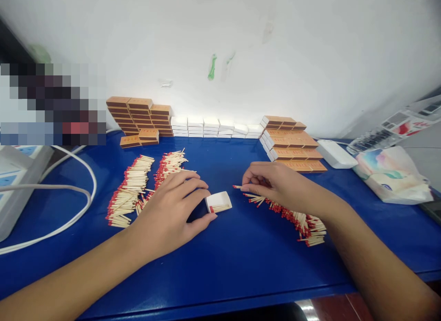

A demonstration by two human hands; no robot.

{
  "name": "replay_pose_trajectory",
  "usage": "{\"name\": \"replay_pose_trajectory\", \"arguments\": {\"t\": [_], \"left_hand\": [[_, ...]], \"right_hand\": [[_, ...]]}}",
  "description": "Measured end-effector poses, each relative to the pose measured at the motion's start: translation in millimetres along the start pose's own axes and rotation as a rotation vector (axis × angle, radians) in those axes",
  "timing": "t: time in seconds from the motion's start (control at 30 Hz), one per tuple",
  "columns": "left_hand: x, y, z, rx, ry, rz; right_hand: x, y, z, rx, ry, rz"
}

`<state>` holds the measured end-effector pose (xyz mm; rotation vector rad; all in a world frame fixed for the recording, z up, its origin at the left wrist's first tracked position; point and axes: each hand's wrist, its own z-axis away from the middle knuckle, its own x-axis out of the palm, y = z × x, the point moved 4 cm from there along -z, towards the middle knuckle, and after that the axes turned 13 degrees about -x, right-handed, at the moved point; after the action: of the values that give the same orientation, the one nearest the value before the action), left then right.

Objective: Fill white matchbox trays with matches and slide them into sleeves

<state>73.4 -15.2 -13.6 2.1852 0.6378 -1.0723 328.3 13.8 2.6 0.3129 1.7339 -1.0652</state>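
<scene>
A shallow white matchbox tray (219, 198) lies open mid-table, a few red-headed pale matchsticks (223, 208) along its near side. The left hand (172, 206) clasps its left end; right of it, the right hand's (268, 179) fingertips pinch one red-tipped match (237, 186).

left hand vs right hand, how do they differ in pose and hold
The left hand spreads its thumb and fingers apart; the right hand has its fingers curled in. The left hand steadies a white matchbox tray with a few matches inside, while the right hand pinches a red-tipped match. Both are bare and over the blue table.
</scene>
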Motion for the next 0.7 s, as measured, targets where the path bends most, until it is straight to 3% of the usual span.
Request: {"name": "replay_pose_trajectory", "arguments": {"t": [0.33, 0.7], "left_hand": [[0.9, 3.9, -1.7, 0.004, 0.015, 0.013], [-0.2, 5.2, -1.4, 0.025, 0.010, 0.026]], "right_hand": [[23.8, -38.3, -3.1, -0.185, 0.009, 0.001], [34.8, -43.6, -8.9, -0.216, -0.012, 0.091]]}}
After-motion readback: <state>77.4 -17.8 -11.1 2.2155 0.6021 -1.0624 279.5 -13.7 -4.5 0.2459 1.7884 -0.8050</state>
